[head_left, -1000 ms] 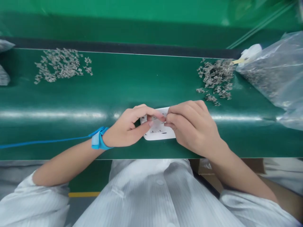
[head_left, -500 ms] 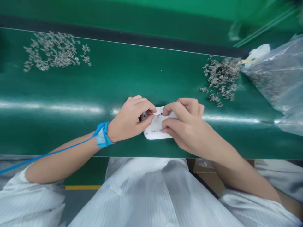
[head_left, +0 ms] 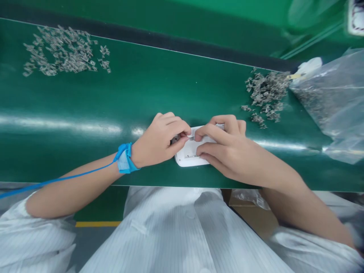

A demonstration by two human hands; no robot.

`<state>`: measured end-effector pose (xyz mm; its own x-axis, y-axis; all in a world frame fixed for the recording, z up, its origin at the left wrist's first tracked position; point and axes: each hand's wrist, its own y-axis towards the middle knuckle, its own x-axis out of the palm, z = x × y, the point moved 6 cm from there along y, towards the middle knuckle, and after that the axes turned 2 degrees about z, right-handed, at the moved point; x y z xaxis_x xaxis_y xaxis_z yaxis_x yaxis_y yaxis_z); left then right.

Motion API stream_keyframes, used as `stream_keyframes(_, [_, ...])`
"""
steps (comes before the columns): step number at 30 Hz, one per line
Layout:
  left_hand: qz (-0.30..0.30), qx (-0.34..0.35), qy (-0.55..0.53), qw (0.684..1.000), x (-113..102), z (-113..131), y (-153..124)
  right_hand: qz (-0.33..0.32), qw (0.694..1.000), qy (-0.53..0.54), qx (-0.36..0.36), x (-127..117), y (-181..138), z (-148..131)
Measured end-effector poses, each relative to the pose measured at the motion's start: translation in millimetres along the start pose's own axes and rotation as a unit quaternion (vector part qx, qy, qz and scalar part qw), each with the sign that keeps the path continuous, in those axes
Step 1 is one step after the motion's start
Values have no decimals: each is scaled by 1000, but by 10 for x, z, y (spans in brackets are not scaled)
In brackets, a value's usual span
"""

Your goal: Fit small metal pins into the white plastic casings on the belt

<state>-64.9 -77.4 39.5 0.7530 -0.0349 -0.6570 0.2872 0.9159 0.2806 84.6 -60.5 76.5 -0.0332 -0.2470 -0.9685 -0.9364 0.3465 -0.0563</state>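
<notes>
A small white plastic housing point(head_left: 190, 156) lies flat on the green belt point(head_left: 159, 87) near its front edge. My left hand point(head_left: 159, 141), with a blue wrist strap point(head_left: 124, 158) and cord, is curled at the housing's left end and pinches a small metal piece point(head_left: 175, 138) against it. My right hand point(head_left: 227, 146) rests over the housing's right side, its fingers bent and pressed on the top face. The fingertips of both hands nearly meet. Most of the housing is hidden under them.
One heap of small metal clips point(head_left: 61, 51) lies at the belt's far left, another heap point(head_left: 265, 93) at the far right. A clear plastic bag point(head_left: 332, 94) of more clips sits at the right edge. A black strip point(head_left: 159, 38) borders the belt's far side.
My right hand has slid left to right off the housing's middle, and my left fingers have closed in on the left end. The view has tilted slightly; the housing stays in place.
</notes>
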Motion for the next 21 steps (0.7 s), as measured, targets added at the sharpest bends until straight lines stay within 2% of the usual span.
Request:
stream_keyframes(14, [1, 5, 8, 1000, 9, 2, 7, 7, 1000, -13, 14, 44, -22, -41])
stream_keyframes(21, [-6, 2, 10, 1000, 8, 1, 10, -22, 999, 7, -47, 13, -6, -49])
